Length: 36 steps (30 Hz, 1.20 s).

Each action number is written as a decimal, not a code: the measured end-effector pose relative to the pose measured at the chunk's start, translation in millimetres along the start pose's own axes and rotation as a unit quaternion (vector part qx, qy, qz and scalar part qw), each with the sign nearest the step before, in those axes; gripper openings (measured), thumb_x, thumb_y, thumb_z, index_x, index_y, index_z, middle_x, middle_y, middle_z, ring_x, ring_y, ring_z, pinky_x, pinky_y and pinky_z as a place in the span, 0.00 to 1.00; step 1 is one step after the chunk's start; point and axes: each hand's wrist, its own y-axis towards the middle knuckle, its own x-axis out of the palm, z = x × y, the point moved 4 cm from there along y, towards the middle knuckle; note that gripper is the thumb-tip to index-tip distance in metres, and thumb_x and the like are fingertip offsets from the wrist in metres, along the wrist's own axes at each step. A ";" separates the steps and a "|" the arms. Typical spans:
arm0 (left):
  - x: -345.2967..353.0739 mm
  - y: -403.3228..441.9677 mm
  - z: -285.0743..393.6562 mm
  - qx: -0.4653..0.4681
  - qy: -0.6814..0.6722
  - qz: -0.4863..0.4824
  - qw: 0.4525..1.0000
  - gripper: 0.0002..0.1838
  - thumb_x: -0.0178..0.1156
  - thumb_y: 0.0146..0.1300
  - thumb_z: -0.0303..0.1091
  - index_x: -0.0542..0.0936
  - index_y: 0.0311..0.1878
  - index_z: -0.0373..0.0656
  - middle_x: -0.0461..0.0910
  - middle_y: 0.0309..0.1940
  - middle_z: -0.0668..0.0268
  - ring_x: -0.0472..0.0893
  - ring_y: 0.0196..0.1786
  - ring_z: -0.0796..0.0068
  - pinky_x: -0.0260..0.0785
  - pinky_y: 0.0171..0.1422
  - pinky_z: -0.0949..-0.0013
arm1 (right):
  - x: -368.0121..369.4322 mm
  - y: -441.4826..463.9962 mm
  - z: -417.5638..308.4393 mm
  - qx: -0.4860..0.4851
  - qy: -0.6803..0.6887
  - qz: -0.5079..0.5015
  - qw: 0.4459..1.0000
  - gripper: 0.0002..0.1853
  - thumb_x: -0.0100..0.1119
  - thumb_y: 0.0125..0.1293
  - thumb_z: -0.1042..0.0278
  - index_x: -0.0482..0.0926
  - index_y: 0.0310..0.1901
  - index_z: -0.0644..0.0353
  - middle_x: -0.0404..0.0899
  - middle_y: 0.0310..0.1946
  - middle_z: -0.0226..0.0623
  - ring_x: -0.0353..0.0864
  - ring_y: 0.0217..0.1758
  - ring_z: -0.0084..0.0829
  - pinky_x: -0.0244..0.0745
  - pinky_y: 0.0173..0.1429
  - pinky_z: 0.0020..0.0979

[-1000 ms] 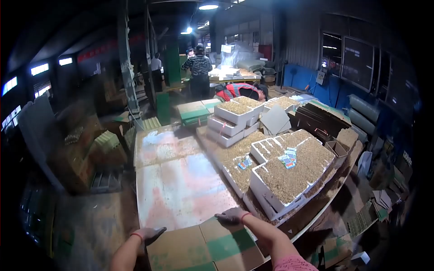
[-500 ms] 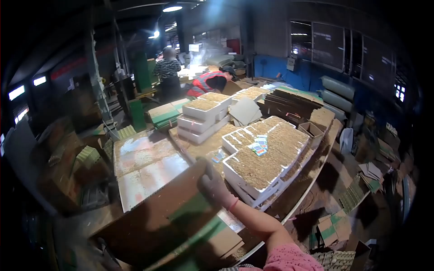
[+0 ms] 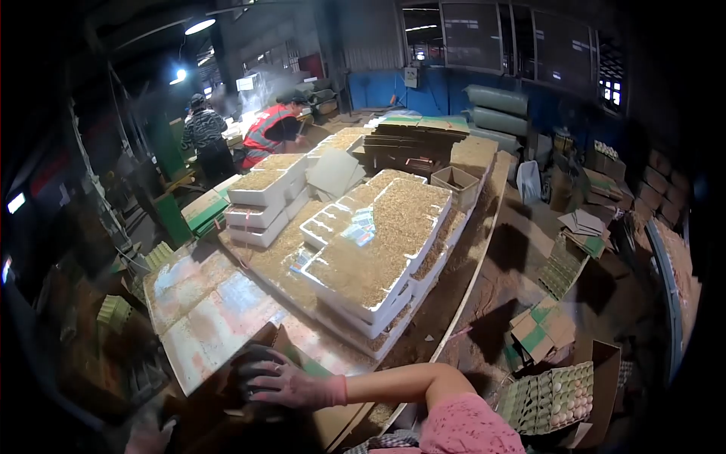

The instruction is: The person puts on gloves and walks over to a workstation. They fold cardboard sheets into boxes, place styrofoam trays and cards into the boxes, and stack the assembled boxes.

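Note:
My right hand [image 3: 291, 384], in a pale glove, reaches in from the right at the lower middle. Its fingers curl over a dark, blurred object [image 3: 259, 362] that I cannot make out. Just beside it is a brown cardboard box [image 3: 299, 344] with a green band, mostly in shadow. Down at the lower left, my left hand [image 3: 149, 436] shows as a dim, smeared shape near the box's dark side. Its fingers cannot be made out. Beyond the hands, white foam trays [image 3: 363, 284] filled with brown husk-like bedding are stacked on the table, with printed cards [image 3: 361, 225] on top.
A stained white tabletop [image 3: 215, 306] lies left of the trays. Flattened cartons [image 3: 404, 144] are stacked at the back. Egg trays [image 3: 556, 397], some holding eggs, stand low right. Two people [image 3: 272, 130] [image 3: 203, 132] are farther back.
The view has swung right. My right hand has left the raised cardboard edge and come lower, over the dark object. The cardboard has dropped and turned.

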 end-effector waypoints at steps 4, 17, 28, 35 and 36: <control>-62.6 -15.5 44.5 -0.172 -0.593 0.192 0.763 0.29 0.51 0.57 0.23 0.64 0.65 0.35 0.81 0.44 0.53 0.82 0.43 0.53 0.74 0.48 0.54 | -45.1 50.6 14.9 -0.009 0.398 -0.011 0.917 0.23 0.47 0.66 0.46 0.75 0.25 0.58 0.69 0.25 0.39 0.70 0.43 0.43 0.52 0.70 0.57; 80.7 110.0 189.7 0.378 -0.369 -0.035 0.848 0.31 0.50 0.63 0.45 0.64 0.68 0.42 0.58 0.69 0.45 0.54 0.72 0.41 0.39 0.76 0.45 | 91.6 61.5 116.4 0.138 -0.262 -0.233 0.926 0.34 0.51 0.63 0.45 0.67 0.64 0.60 0.65 0.62 0.52 0.55 0.70 0.53 0.64 0.63 0.52; 31.4 51.5 64.0 0.045 -0.089 0.265 0.959 0.53 0.60 0.53 0.62 0.54 0.71 0.33 0.55 0.70 0.44 0.51 0.74 0.48 0.37 0.78 0.49 | 31.2 -141.0 -22.8 0.554 0.253 -0.180 0.773 0.33 0.49 0.72 0.55 0.52 0.71 0.64 0.59 0.69 0.49 0.58 0.72 0.39 0.54 0.74 0.33; 148.2 25.3 -2.1 0.101 -0.626 0.314 0.707 0.32 0.50 0.70 0.49 0.61 0.69 0.36 0.68 0.64 0.60 0.69 0.63 0.65 0.62 0.67 0.63 | -9.2 103.2 -50.9 0.307 0.301 -0.237 0.871 0.25 0.54 0.66 0.54 0.67 0.56 0.66 0.79 0.36 0.45 0.79 0.43 0.48 0.72 0.49 0.41; 139.9 24.6 7.1 0.097 -0.667 0.323 0.664 0.31 0.50 0.70 0.47 0.62 0.69 0.37 0.67 0.64 0.62 0.69 0.64 0.66 0.61 0.67 0.64 | 15.9 115.1 -66.1 0.236 0.211 -0.328 0.890 0.21 0.52 0.66 0.54 0.71 0.50 0.65 0.79 0.27 0.42 0.81 0.34 0.47 0.73 0.42 0.43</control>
